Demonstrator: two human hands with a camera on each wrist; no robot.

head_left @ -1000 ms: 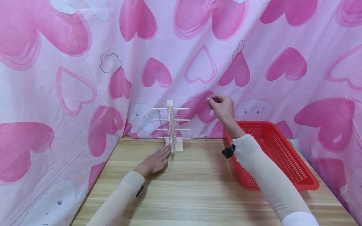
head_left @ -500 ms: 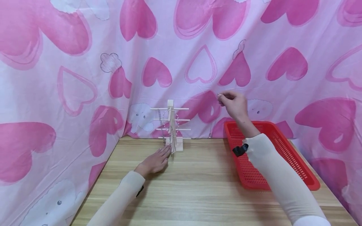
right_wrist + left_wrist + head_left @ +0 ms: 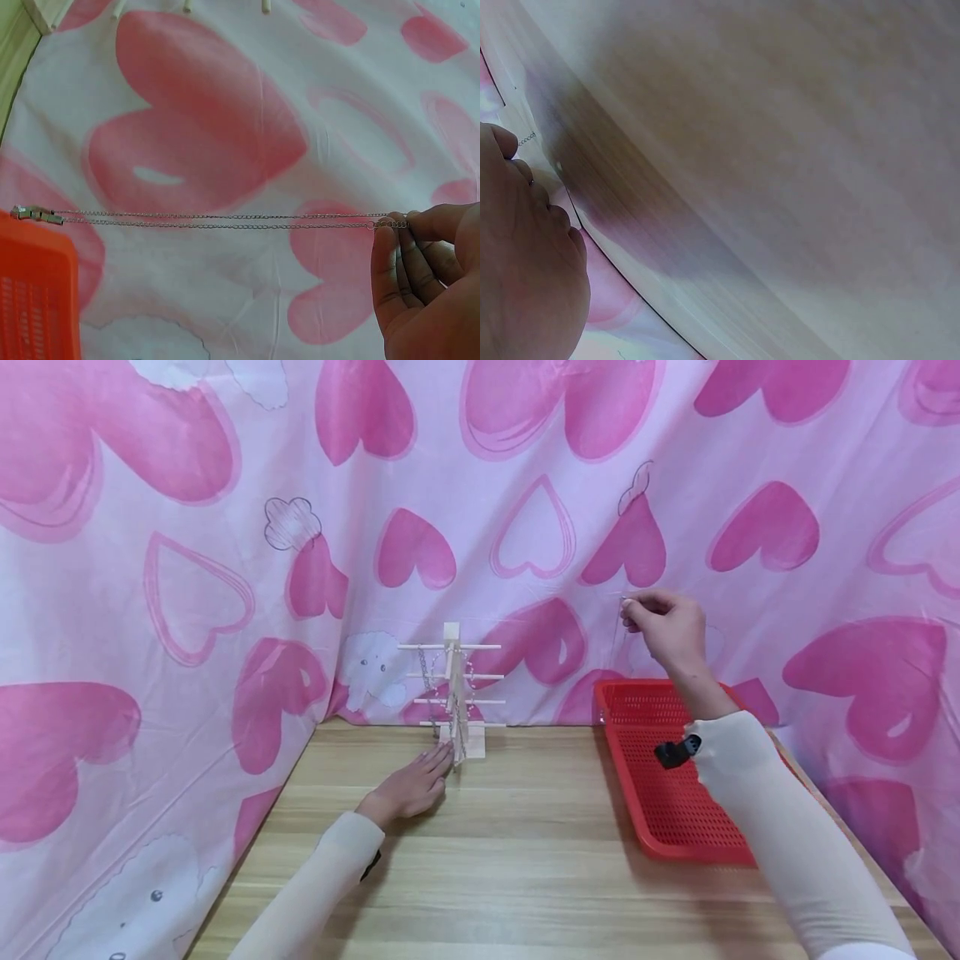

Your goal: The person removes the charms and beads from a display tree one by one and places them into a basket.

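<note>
A thin silver chain (image 3: pixel 225 226) is hanging in the air from the right hand (image 3: pixel 671 627); the fingers (image 3: pixel 386 270) are pinching its upper end between thumb and index. Its small metal pendant (image 3: pixel 37 216) is hanging close by the rim of the red basket (image 3: pixel 628 802); whether they are touching, I cannot tell. The left hand (image 3: pixel 408 787) is reaching the foot of the wooden stand (image 3: pixel 456 681), its fingers lying almost straight, near together. Other chains (image 3: pixel 424 670) are hanging on the stand's pegs. Stand and basket are standing on the bench (image 3: pixel 525 860).
</note>
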